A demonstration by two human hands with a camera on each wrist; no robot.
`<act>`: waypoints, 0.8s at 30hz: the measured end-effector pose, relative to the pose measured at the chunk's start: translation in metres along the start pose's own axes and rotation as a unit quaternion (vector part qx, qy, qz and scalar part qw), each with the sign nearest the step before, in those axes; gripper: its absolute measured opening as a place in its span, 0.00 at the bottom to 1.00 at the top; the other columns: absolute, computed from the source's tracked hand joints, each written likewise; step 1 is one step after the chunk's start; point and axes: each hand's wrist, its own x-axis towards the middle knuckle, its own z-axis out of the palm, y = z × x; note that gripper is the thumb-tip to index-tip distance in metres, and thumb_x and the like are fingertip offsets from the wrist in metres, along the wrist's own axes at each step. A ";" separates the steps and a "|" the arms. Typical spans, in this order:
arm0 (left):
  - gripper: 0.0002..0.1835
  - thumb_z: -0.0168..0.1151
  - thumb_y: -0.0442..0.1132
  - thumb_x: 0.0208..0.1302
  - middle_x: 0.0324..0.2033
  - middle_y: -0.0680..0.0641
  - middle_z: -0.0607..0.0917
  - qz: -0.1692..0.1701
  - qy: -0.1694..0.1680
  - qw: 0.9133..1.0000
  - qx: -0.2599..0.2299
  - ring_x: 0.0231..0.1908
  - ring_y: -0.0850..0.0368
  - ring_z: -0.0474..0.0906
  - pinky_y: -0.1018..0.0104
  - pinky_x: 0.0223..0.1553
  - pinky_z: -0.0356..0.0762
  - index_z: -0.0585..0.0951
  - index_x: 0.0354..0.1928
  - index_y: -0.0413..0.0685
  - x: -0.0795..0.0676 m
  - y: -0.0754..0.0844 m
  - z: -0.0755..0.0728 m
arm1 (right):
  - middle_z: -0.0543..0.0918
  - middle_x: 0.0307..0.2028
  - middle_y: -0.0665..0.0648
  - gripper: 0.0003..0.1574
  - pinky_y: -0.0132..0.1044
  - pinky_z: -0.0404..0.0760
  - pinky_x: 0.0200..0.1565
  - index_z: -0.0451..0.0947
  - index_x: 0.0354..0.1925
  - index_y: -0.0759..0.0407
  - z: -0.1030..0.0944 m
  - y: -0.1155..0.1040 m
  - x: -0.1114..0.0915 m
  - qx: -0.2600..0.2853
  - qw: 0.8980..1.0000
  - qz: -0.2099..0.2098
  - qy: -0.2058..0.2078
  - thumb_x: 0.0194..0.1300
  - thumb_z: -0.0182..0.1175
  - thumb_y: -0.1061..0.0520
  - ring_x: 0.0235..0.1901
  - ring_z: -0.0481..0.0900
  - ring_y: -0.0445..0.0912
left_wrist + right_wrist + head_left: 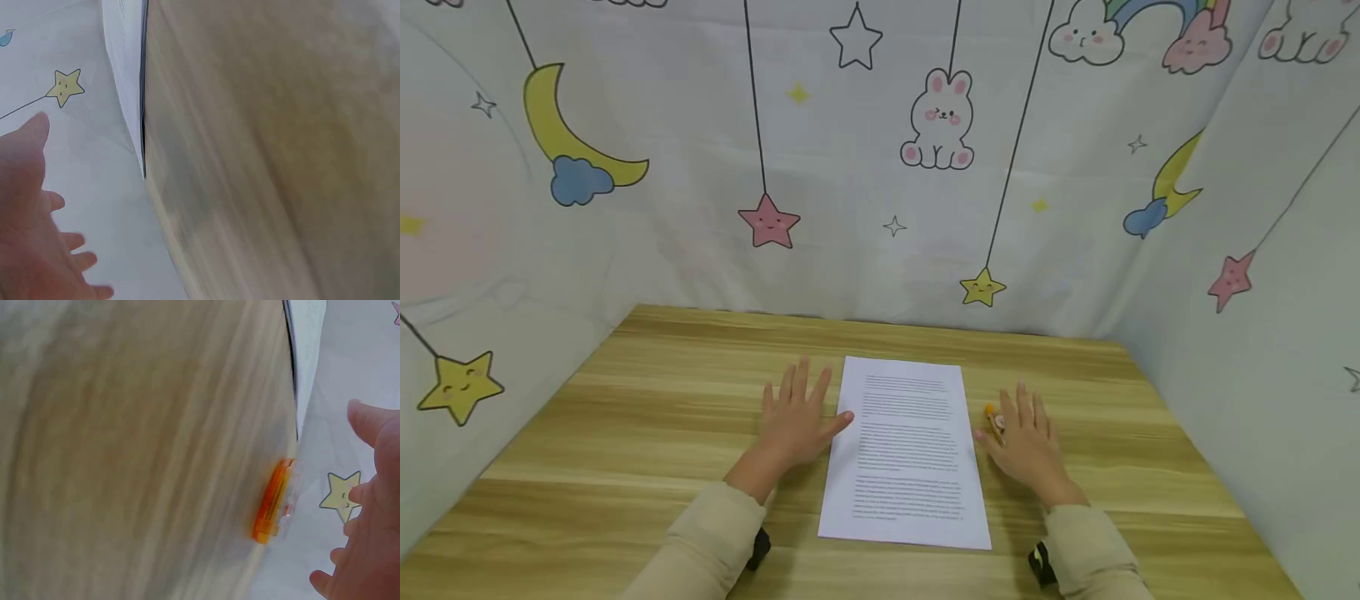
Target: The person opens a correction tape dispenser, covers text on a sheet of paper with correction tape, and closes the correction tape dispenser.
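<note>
Printed white paper (910,454) lies in the middle of the wooden table, covered in paragraphs of small text. My left hand (796,423) is spread to its left, and the thumb overlaps the paper's edge in the head view. On the other side my right hand (1026,442) is spread too, palm down and holding nothing. Both hands look raised off the tabletop in the wrist views. Beside the right thumb lies a small orange and clear plastic item (274,501), perhaps a correction tape; the hand partly hides it in the head view.
The wooden table (647,433) reaches back to a white curtain (850,267) printed with stars, moons and rabbits. More of this cloth hangs at the left and right sides. A dark band (760,548) shows under the left sleeve.
</note>
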 end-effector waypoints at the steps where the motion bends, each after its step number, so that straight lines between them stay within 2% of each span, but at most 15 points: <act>1: 0.42 0.46 0.66 0.62 0.71 0.38 0.48 0.006 0.007 1.000 -0.008 0.70 0.39 0.43 0.37 0.65 0.43 0.52 0.71 0.51 0.000 0.001 -0.002 | 0.40 0.70 0.71 0.50 0.67 0.44 0.63 0.43 0.70 0.64 0.000 0.002 0.001 0.000 1.000 0.003 0.002 0.65 0.50 0.38 0.68 0.38 0.68; 4: 0.36 0.50 0.59 0.64 0.64 0.37 0.64 0.023 0.029 0.999 -0.036 0.63 0.38 0.61 0.41 0.60 0.60 0.61 0.67 0.45 -0.001 0.003 -0.008 | 0.50 0.66 0.76 0.47 0.66 0.53 0.61 0.49 0.67 0.70 0.001 0.009 0.006 0.002 1.000 0.019 -0.002 0.64 0.52 0.42 0.64 0.49 0.71; 8: 0.30 0.53 0.54 0.64 0.57 0.38 0.74 0.025 0.026 0.998 -0.058 0.55 0.39 0.71 0.45 0.53 0.70 0.69 0.61 0.42 -0.004 0.005 -0.017 | 0.60 0.61 0.78 0.45 0.65 0.62 0.56 0.56 0.64 0.72 0.000 0.013 0.011 0.016 0.998 0.055 -0.030 0.63 0.54 0.42 0.60 0.58 0.71; 12: 0.28 0.53 0.53 0.64 0.55 0.40 0.76 0.025 0.009 0.997 -0.073 0.53 0.42 0.74 0.48 0.51 0.73 0.71 0.60 0.44 -0.007 0.006 -0.023 | 0.64 0.58 0.76 0.42 0.62 0.67 0.52 0.61 0.62 0.70 0.000 0.012 0.013 0.016 0.995 0.078 -0.051 0.60 0.57 0.43 0.56 0.63 0.68; 19: 0.27 0.55 0.52 0.63 0.52 0.45 0.80 0.052 -0.002 0.995 -0.088 0.52 0.48 0.76 0.52 0.48 0.75 0.71 0.60 0.46 -0.012 0.009 -0.025 | 0.64 0.56 0.76 0.37 0.62 0.70 0.49 0.64 0.59 0.70 0.003 0.009 0.014 -0.001 0.995 0.079 -0.057 0.60 0.59 0.48 0.54 0.65 0.68; 24: 0.25 0.56 0.52 0.63 0.49 0.47 0.82 0.086 -0.005 0.993 -0.079 0.50 0.51 0.78 0.54 0.47 0.76 0.74 0.58 0.45 -0.013 0.017 -0.026 | 0.68 0.56 0.72 0.35 0.59 0.69 0.51 0.65 0.60 0.68 0.001 0.002 0.015 0.036 0.996 0.070 -0.050 0.60 0.59 0.50 0.54 0.67 0.64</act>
